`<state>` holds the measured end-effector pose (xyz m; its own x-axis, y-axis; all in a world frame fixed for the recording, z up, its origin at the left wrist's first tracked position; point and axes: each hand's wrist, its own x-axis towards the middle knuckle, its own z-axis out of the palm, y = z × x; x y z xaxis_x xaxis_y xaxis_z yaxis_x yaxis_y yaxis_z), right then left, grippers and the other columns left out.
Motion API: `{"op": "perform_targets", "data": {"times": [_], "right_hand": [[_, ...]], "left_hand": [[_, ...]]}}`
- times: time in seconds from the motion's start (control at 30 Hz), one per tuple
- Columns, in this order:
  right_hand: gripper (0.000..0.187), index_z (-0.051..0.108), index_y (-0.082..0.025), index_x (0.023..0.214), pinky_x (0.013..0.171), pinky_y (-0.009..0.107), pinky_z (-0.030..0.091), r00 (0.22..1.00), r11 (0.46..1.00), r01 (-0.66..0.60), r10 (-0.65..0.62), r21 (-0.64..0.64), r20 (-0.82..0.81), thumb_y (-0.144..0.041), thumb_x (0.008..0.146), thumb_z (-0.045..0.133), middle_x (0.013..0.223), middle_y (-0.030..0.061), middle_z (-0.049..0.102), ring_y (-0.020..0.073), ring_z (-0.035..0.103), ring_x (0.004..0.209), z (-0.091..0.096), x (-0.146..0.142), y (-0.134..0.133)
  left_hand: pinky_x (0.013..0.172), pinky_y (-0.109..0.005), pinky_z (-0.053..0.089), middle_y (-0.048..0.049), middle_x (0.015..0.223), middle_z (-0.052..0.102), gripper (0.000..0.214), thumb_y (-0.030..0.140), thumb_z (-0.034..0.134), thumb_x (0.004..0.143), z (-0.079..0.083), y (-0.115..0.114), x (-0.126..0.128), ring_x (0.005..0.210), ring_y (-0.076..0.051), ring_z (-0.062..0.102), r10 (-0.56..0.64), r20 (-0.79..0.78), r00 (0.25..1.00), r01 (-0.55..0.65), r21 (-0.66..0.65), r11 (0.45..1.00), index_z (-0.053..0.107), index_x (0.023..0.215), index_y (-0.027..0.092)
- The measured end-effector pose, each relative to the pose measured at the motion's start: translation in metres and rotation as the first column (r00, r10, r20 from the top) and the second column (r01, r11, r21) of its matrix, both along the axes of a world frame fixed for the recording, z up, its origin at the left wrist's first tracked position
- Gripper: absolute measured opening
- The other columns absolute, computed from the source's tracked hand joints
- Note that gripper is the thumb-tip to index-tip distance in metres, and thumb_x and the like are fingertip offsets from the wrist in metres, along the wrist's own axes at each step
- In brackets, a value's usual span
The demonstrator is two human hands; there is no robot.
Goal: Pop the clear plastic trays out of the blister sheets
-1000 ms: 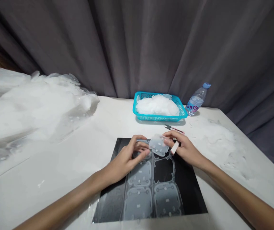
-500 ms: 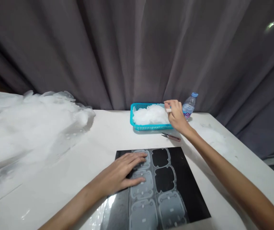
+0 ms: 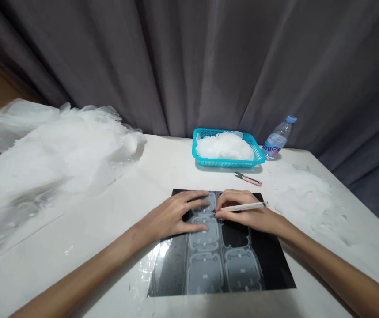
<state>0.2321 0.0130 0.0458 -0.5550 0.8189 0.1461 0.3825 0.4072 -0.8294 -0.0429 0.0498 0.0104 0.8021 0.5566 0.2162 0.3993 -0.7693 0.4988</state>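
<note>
A clear plastic sheet of rounded cut-out shapes (image 3: 206,260) lies on a black mat (image 3: 272,265) at the table's near middle. My left hand (image 3: 179,214) rests flat on the sheet's upper left shapes, fingers spread. My right hand (image 3: 245,214) is closed around a thin white pen-like tool (image 3: 242,206), its tip touching the sheet beside my left fingertips. Two cells on the sheet's upper right show bare black.
A turquoise basket (image 3: 226,161) heaped with white plastic pieces stands at the back. A water bottle (image 3: 278,140) is to its right, small pink-handled snips (image 3: 247,178) in front. A big pile of clear plastic (image 3: 50,150) fills the left; thin scraps (image 3: 304,194) lie right.
One second ago both hands held a cut-out piece; my right hand then carried it to the basket. It has come back to the sheet, and my left hand lies flat.
</note>
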Motion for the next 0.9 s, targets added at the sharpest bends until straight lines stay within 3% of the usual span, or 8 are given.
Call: {"op": "perform_targets", "data": {"times": [0.1,0.27,0.43,0.67,0.9], "right_hand": [[0.014,0.071,-0.021,0.094,0.082,0.030,0.057,0.998,0.997,-0.065,0.065,-0.040,-0.010,-0.033,0.100,0.068,0.097,0.0040,0.073,0.0173,0.070,0.087,-0.005,0.001,0.001],[0.010,0.072,-0.022,0.102,0.086,0.031,0.058,0.999,0.998,-0.050,0.050,-0.048,-0.015,-0.031,0.100,0.068,0.101,0.0033,0.072,0.0172,0.071,0.091,-0.015,0.003,0.000],[0.012,0.072,-0.022,0.103,0.089,0.034,0.058,0.996,0.996,-0.083,0.083,0.030,-0.009,-0.033,0.102,0.066,0.104,0.0041,0.074,0.0181,0.071,0.093,-0.024,0.002,0.000],[0.011,0.072,-0.024,0.106,0.098,0.035,0.054,0.996,0.988,-0.080,0.075,0.130,0.040,-0.030,0.105,0.062,0.108,0.0031,0.076,0.0197,0.070,0.105,-0.027,-0.002,-0.004],[0.015,0.073,-0.025,0.107,0.096,0.039,0.056,0.997,0.990,-0.059,0.050,0.131,0.065,-0.033,0.105,0.061,0.108,0.0050,0.078,0.0224,0.071,0.104,-0.024,-0.005,-0.005]], "left_hand": [[0.118,-0.052,0.048,-0.0097,0.159,0.055,0.053,0.057,0.068,0.096,-0.005,-0.003,0.004,0.141,-0.033,0.058,0.033,0.007,0.999,-0.032,-0.019,0.999,0.064,0.142,0.030],[0.118,-0.054,0.047,-0.0104,0.157,0.057,0.050,0.054,0.066,0.099,-0.006,-0.008,0.009,0.140,-0.033,0.058,0.064,0.048,0.997,-0.065,0.017,0.998,0.064,0.141,0.028],[0.113,-0.053,0.049,-0.0088,0.150,0.063,0.039,0.057,0.072,0.093,0.000,-0.003,0.006,0.138,-0.033,0.060,0.054,0.037,0.998,-0.054,-0.007,0.999,0.075,0.118,0.026],[0.116,-0.055,0.045,-0.0127,0.161,0.052,0.050,0.065,0.074,0.088,0.003,-0.001,0.007,0.142,-0.037,0.055,0.075,0.021,0.997,-0.074,-0.018,0.997,0.077,0.116,0.024],[0.119,-0.057,0.042,-0.0140,0.159,0.054,0.060,0.072,0.072,0.085,0.007,0.002,0.010,0.144,-0.039,0.054,0.072,-0.045,0.996,-0.073,-0.026,0.997,0.076,0.120,0.024]]}}
